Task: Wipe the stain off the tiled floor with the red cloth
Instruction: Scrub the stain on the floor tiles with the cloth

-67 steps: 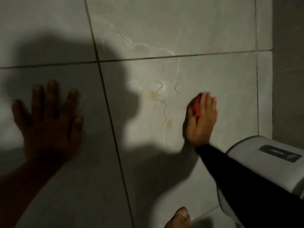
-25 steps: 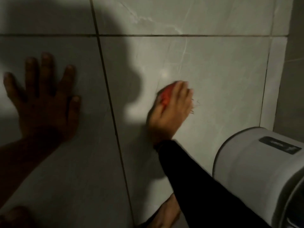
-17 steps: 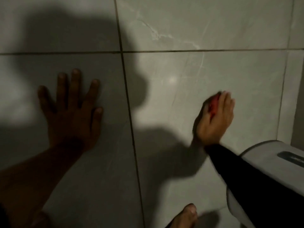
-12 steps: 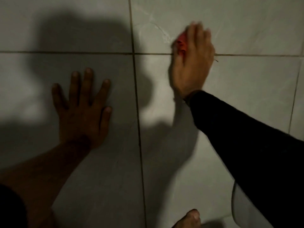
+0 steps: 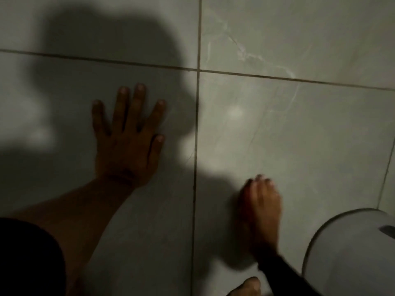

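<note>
My left hand (image 5: 128, 144) lies flat on the grey tiled floor (image 5: 310, 146), fingers spread, holding nothing. My right hand (image 5: 261, 208) presses down on the tile nearer to me, blurred by motion, in a black sleeve. Only a dark red sliver of the red cloth (image 5: 244, 197) shows at the hand's left edge; the rest is hidden under the palm. No yellow stain is visible on the lit tile; only pale marble veins run across it.
A rounded white appliance (image 5: 350, 257) stands at the lower right, close to my right arm. A bare foot (image 5: 245, 288) shows at the bottom edge. Dark grout lines cross near the centre. A large shadow covers the left tiles.
My right hand has swept with the cloth from the far grout line back toward me, low on the near tile. The yellow marks seen earlier no longer show. My left hand stayed planted.
</note>
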Demonstrator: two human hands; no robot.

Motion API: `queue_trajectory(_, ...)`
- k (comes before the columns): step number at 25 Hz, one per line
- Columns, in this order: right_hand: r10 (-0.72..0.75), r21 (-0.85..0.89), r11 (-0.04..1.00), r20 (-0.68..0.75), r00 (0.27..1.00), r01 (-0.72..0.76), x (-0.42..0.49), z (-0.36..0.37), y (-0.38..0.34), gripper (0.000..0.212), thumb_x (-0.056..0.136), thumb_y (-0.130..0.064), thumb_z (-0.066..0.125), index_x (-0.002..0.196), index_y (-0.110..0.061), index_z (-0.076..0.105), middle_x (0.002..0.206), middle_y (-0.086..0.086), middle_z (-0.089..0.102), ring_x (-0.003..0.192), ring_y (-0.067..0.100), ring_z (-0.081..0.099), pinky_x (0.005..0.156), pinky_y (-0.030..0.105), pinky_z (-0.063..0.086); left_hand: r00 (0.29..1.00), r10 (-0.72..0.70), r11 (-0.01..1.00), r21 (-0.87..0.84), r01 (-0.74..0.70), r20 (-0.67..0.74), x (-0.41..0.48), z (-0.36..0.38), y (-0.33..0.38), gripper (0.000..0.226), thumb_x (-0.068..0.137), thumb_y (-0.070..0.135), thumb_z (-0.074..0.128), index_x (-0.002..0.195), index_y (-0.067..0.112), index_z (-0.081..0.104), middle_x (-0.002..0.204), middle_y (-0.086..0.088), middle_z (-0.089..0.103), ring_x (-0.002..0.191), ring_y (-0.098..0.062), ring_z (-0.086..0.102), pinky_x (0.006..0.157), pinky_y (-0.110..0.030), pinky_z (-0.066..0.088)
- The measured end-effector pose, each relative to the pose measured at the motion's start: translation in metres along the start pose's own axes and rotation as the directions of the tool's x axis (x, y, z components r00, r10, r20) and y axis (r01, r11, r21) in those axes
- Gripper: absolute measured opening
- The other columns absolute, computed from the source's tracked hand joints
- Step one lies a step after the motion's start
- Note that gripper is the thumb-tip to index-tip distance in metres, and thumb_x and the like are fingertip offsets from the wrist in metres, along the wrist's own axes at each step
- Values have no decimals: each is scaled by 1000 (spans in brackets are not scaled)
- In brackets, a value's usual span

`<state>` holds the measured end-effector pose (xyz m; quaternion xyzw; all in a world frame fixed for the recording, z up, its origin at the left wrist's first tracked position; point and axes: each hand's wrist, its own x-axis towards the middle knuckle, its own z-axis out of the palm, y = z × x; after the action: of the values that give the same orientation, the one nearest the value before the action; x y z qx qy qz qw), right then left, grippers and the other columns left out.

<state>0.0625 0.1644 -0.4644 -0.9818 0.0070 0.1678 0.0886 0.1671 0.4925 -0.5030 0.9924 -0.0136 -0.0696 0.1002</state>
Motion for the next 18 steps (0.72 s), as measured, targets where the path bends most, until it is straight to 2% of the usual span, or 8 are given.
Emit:
queue_trajectory(2, 191, 41, 982, -175, 966, -186, 54, -23, 28, 63, 100, -25, 43, 150, 11, 52, 159, 35, 48, 149, 59, 42, 126, 61, 28, 1000, 8, 1000, -3, -8, 0, 1, 0, 0, 70, 108, 50, 33, 175, 33, 21, 186, -13, 12, 170, -42, 13, 130, -76, 6)
queue_trajectory(4, 341, 147, 940, -326, 882, -309, 129, -49, 25, 67, 101, -27, 49, 158, 8, 42, 167, 31, 39, 159, 50, 33, 134, 55, 23, 1000, 10, 1000, 7, -10, -7, 1, 2, 0, 71, 107, 50, 34, 175, 34, 20, 186, -12, 11, 170, -42, 12, 129, -76, 5)
queue_trajectory(6, 335, 199, 940, -396, 855, -277, 197, -61, -16, 67, 103, -34, 50, 160, 0, 43, 169, 24, 40, 161, 45, 33, 134, 52, 23, 1000, 6, 1000, 5, -6, -20, 0, 4, -2, 71, 107, 50, 34, 175, 35, 19, 186, -11, 10, 170, -42, 11, 129, -74, 3)
queue_trajectory(9, -104, 27, 992, -388, 916, 124, 198, -35, -90, 66, 101, -34, 54, 160, -5, 46, 170, 21, 41, 161, 45, 31, 132, 60, 23, 1000, 9, 1000, -14, -9, -20, 0, 4, -1, 71, 106, 49, 36, 174, 36, 20, 185, -11, 10, 170, -42, 10, 128, -75, 4)
queue_trajectory(11, -345, -6, 937, -180, 921, 349, 107, -2, -116, 61, 107, -37, 47, 163, -13, 44, 175, 15, 35, 165, 41, 24, 135, 59, 13, 1000, 2, 1000, -26, -2, -1, 2, 1, -1, 71, 106, 48, 38, 174, 35, 22, 185, -11, 9, 170, -42, 10, 128, -77, 5)
queue_trajectory(12, -370, 1, 928, -71, 926, 371, 50, 7, -110, 59, 110, -41, 42, 164, -17, 42, 178, 9, 28, 167, 37, 19, 137, 57, 8, 1000, -3, 999, -37, 3, 16, 0, 0, -1, 71, 106, 48, 37, 174, 35, 22, 186, -12, 9, 170, -43, 10, 128, -78, 5)
queue_trajectory(15, -154, 13, 988, 55, 987, 153, -42, 4, -43, 59, 113, -40, 30, 165, -13, 37, 177, 7, 16, 166, 35, 17, 131, 67, 26, 1000, -4, 999, -45, 5, 30, -2, -3, 0, 71, 107, 47, 36, 175, 32, 23, 186, -13, 9, 170, -44, 9, 128, -79, 5)
queue_trajectory(18, 235, 58, 971, -63, 970, -231, 8, -19, 13, 66, 104, -28, 42, 160, 6, 39, 171, 28, 26, 161, 51, 26, 127, 71, 28, 999, 21, 998, -53, -19, 26, 1, -4, -1, 71, 107, 47, 35, 175, 33, 22, 185, -13, 9, 170, -45, 9, 127, -80, 5)
